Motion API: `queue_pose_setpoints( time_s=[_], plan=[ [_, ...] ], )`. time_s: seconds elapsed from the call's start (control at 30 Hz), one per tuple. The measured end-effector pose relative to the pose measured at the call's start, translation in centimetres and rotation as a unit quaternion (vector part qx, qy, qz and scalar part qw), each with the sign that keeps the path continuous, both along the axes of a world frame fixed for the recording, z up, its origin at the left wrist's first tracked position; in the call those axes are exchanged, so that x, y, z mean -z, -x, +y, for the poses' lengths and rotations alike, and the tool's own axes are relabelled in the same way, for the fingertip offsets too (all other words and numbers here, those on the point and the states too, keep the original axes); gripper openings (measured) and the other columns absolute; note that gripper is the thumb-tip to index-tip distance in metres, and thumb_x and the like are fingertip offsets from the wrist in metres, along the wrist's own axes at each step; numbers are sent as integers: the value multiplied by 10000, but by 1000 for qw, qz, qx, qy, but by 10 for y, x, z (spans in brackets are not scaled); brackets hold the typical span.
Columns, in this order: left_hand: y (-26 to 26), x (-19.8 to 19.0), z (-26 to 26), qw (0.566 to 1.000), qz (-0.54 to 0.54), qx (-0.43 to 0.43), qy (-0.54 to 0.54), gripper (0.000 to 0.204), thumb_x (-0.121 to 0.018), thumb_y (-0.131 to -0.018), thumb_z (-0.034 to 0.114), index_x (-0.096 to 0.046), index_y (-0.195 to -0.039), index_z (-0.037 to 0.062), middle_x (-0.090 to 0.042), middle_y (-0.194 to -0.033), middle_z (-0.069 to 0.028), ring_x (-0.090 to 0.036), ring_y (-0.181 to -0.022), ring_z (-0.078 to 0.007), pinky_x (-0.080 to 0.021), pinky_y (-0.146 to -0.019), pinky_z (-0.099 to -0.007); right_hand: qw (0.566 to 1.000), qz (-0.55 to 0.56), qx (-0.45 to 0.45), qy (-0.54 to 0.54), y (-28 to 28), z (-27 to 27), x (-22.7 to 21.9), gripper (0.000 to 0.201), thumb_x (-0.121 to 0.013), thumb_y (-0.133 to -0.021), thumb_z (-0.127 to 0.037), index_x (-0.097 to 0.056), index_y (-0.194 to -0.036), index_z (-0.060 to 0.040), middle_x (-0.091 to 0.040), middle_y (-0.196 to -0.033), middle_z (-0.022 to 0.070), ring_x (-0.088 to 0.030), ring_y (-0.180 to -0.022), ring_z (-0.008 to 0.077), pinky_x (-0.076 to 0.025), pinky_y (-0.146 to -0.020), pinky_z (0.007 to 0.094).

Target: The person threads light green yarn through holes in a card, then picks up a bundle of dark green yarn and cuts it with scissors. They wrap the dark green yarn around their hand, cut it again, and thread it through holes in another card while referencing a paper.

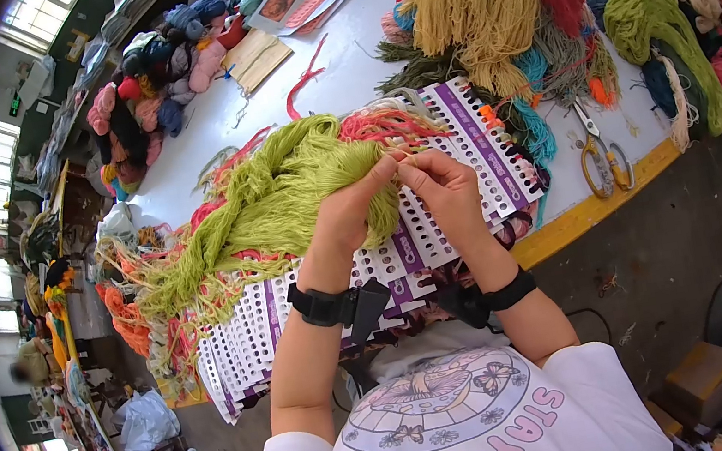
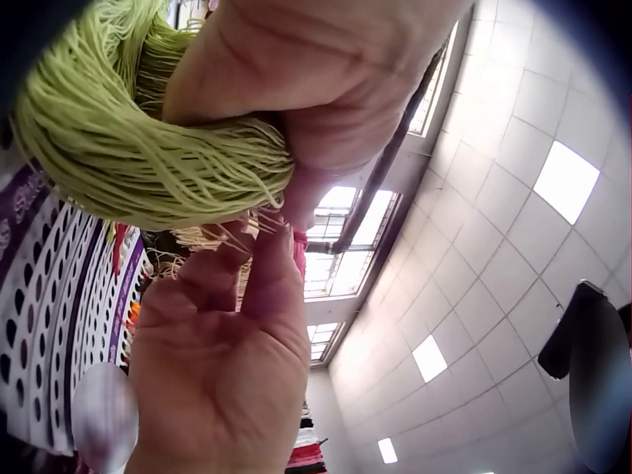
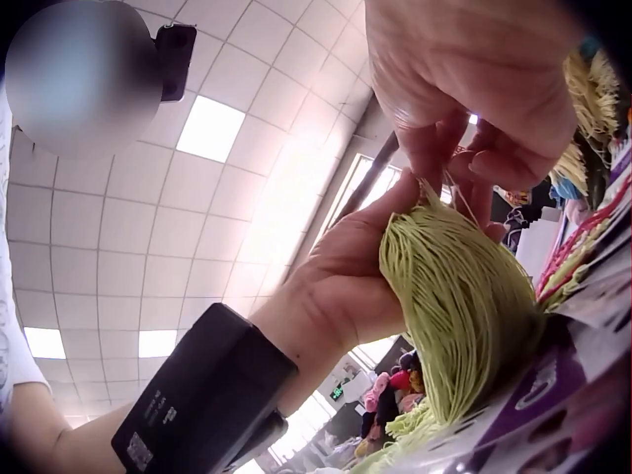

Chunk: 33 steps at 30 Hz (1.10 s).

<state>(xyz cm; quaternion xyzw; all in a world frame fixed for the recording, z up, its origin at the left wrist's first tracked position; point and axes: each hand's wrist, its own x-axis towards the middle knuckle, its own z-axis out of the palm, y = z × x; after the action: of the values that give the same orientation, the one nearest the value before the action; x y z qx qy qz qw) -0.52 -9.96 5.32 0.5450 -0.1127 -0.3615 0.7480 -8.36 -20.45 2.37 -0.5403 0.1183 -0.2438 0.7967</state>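
Note:
A thick hank of lime-green embroidery thread (image 1: 280, 186) drapes over a row of white punched thread cards (image 1: 485, 146) with purple printed strips. My left hand (image 1: 348, 213) grips the looped end of the hank, raised above the cards. Close against it, my right hand (image 1: 445, 192) pinches a few fine strands with thumb and fingertips. In the left wrist view those strands (image 2: 265, 222) run from the green bundle (image 2: 128, 178) to the right fingertips. From the right wrist, the gathered end of the hank (image 3: 449, 286) hangs beneath both hands. Coral-red threads (image 1: 384, 127) lie beside it on the cards.
Scissors with yellow handles (image 1: 602, 161) lie near the table's yellow edge (image 1: 567, 232). Tan and red hanks (image 1: 477, 3) are heaped at the back right, with olive-green ones (image 1: 653, 23) farther right. Yarn bundles (image 1: 162, 78) line the far left, near a wooden board (image 1: 258, 58).

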Motion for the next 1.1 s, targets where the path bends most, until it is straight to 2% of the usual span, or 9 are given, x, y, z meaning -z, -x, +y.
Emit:
queue_pose_setpoints(
  time_s=[0.17,0.27,0.47,0.57,0.6,0.67,0.73,0.87,1.1],
  plan=[
    [-4,6,3,996,-91,-7,-13,253,-520,-864,167,-548,-1053,1,-606,-927,-71,-569,-857,-161,-453,-773,-282,982,-6,130,137,-3,-3,13,116,-567,-800,-122,-618,-831,-22,-601,-866,52,-542,-729,111,-434,-610,220],
    [-49,-5,38,981,27,-68,178,357,-473,-878,194,-413,-1189,30,-589,-906,-102,-576,-848,-230,-453,-806,-383,879,-107,14,-465,22,-43,4,151,-539,-795,-171,-607,-787,-37,-599,-830,71,-544,-682,144,-438,-592,244],
    [-142,-66,195,897,16,-197,395,271,-541,-843,181,-481,-1073,50,-461,-747,-6,-439,-626,-104,-408,-707,-288,829,-233,464,-207,276,-314,106,139,-464,-714,-94,-470,-597,-19,-470,-568,80,-550,-644,235,-477,-687,341],
    [-137,-61,175,918,3,-120,378,231,-547,-841,190,-496,-1031,70,-455,-732,-3,-421,-605,-99,-407,-698,-276,805,-172,556,-118,259,-304,39,202,-449,-764,-113,-411,-580,-41,-438,-559,58,-547,-639,229,-479,-711,363],
    [-115,-50,129,901,55,38,428,251,-535,-849,209,-490,-1053,71,-459,-762,-4,-454,-639,-107,-428,-689,-277,825,-81,549,-105,187,-255,-2,201,-442,-817,-157,-432,-647,-50,-435,-599,41,-533,-628,206,-485,-721,365],
    [-78,-17,68,976,-152,-143,65,281,-572,-820,244,-513,-1033,71,-506,-803,-1,-497,-662,-117,-456,-645,-272,939,8,327,-106,109,-215,28,209,-462,-847,-263,-492,-957,-89,-447,-702,-18,-477,-591,120,-496,-664,336],
    [-61,25,2,955,226,35,188,226,-611,-798,222,-576,-963,73,-549,-797,13,-483,-577,-89,-438,-540,-217,999,23,0,-36,48,-151,26,289,-503,-843,-291,-489,-1035,-76,-452,-726,-28,-457,-612,54,-476,-465,230],
    [-12,43,-77,988,62,41,-133,156,-603,-806,181,-602,-875,41,-538,-678,17,-458,-527,-67,-374,-468,-194,963,43,-238,-122,-3,-105,46,266,-483,-871,-269,-474,-1056,-77,-470,-693,13,-384,-446,31,-392,-369,181],
    [-20,50,-82,976,86,-4,-198,116,-556,-799,120,-592,-845,20,-549,-634,-33,-480,-504,-97,-374,-444,-214,973,118,-166,113,-18,-98,47,221,-514,-852,-225,-525,-960,-33,-606,-657,76,-490,-434,102,-419,-418,247]
  ],
)
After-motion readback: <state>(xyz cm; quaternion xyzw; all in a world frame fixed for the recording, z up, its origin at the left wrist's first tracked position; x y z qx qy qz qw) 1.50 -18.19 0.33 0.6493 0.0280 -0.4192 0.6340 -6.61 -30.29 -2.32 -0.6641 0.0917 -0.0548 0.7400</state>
